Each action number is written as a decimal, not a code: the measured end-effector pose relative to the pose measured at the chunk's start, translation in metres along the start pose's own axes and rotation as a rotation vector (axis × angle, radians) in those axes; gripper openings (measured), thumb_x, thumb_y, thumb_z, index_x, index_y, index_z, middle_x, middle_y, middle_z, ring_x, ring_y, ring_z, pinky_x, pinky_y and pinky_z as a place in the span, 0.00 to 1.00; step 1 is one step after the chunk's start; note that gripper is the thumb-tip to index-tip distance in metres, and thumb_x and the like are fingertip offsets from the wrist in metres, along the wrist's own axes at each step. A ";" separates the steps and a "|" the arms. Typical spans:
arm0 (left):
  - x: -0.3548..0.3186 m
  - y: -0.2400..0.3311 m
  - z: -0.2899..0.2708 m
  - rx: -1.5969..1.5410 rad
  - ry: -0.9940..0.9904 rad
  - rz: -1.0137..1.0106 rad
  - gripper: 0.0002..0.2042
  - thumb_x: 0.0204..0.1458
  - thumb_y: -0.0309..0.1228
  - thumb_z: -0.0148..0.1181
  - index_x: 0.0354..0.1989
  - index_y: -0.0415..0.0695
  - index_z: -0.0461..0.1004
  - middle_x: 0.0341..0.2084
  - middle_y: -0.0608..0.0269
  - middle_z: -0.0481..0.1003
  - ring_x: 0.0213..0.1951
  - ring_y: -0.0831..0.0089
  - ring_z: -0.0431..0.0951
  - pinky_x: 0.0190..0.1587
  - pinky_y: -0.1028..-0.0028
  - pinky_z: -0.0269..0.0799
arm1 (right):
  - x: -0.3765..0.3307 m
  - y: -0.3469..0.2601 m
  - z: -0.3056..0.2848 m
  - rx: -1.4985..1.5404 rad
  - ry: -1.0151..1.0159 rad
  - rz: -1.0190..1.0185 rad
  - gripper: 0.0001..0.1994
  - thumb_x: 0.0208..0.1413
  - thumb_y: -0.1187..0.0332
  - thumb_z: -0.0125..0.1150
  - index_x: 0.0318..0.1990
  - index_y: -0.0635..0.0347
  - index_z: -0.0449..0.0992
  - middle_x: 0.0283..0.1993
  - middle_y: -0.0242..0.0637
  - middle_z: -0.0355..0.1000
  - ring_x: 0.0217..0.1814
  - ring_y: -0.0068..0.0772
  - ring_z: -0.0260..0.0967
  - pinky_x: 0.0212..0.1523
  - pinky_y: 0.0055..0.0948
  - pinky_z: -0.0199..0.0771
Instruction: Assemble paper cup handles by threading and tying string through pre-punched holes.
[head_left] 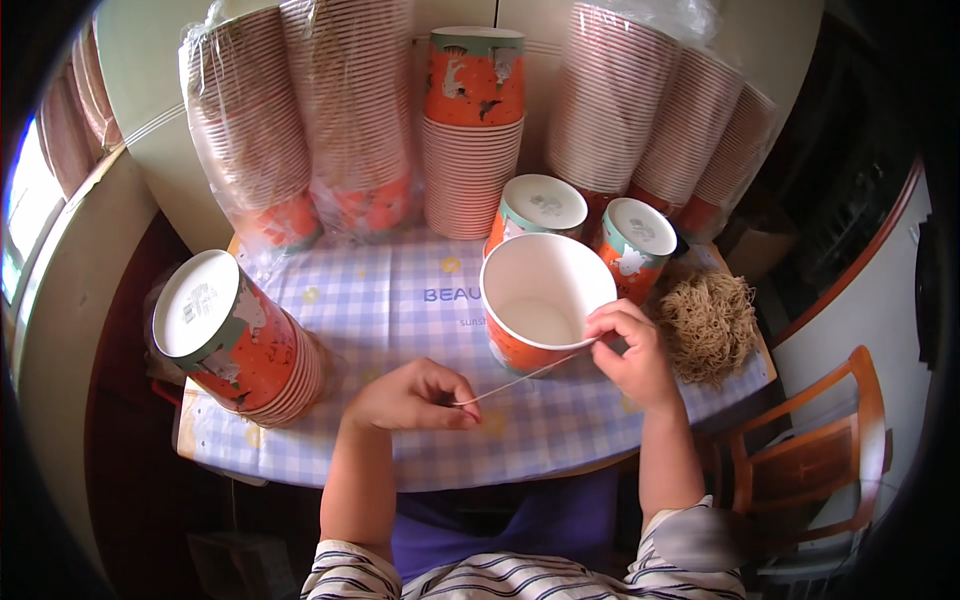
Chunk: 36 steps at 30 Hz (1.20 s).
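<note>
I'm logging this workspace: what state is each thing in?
String: looks taut
Left hand: pinching the string
Right hand: pinching the string
Front bucket: mouth up, uncovered
Left stack: nested, inverted
Middle stack: nested, inverted
Two rear buckets: inverted
Back-left stacks: nested, in clear plastic
Back-right stacks: nested
Tan strands: heaped, tangled
Tablecloth: spread out
Chair: upright

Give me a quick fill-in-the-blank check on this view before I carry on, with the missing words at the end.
1. The left hand and the right hand hold a thin pale strand between them; the hand nearer the open, white-lined orange paper bucket is the ____ one.
2. That bucket stands to the ____ of the tangled heap of tan strands.
3. The stack of orange paper buckets at the table's near left stands with its bases facing ____.

Missing words: right; left; up.
</note>
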<state>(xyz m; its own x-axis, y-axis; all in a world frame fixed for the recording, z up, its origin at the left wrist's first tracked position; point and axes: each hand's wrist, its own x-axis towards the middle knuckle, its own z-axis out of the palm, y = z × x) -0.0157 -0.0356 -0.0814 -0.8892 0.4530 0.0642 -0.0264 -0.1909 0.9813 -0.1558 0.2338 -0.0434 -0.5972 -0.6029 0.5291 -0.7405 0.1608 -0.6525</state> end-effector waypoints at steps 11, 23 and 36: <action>-0.024 -0.002 -0.017 -0.114 0.324 0.057 0.09 0.53 0.32 0.61 0.34 0.37 0.79 0.24 0.69 0.76 0.20 0.85 0.64 0.23 0.82 0.60 | 0.009 0.037 -0.037 -0.065 -0.020 -0.065 0.14 0.41 0.89 0.45 0.32 0.62 0.74 0.51 0.42 0.71 0.50 0.37 0.70 0.49 0.30 0.70; 0.006 -0.011 0.009 0.040 0.037 -0.186 0.13 0.56 0.37 0.59 0.38 0.37 0.79 0.19 0.74 0.69 0.22 0.85 0.64 0.23 0.81 0.60 | -0.030 -0.071 0.073 0.135 -0.199 -0.153 0.29 0.47 0.73 0.64 0.58 0.64 0.63 0.53 0.48 0.67 0.52 0.46 0.70 0.52 0.36 0.70; 0.012 -0.015 0.015 -0.233 0.112 -0.245 0.22 0.59 0.46 0.51 0.41 0.35 0.76 0.26 0.60 0.76 0.28 0.75 0.75 0.31 0.77 0.71 | -0.043 -0.044 0.083 -0.098 0.037 -0.143 0.07 0.46 0.77 0.65 0.34 0.61 0.76 0.26 0.38 0.71 0.25 0.37 0.71 0.25 0.32 0.70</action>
<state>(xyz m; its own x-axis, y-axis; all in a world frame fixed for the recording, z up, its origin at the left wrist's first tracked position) -0.0191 -0.0143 -0.0927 -0.8880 0.4137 -0.2006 -0.3368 -0.2883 0.8964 -0.0719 0.1876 -0.0824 -0.4931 -0.5963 0.6335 -0.8441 0.1517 -0.5142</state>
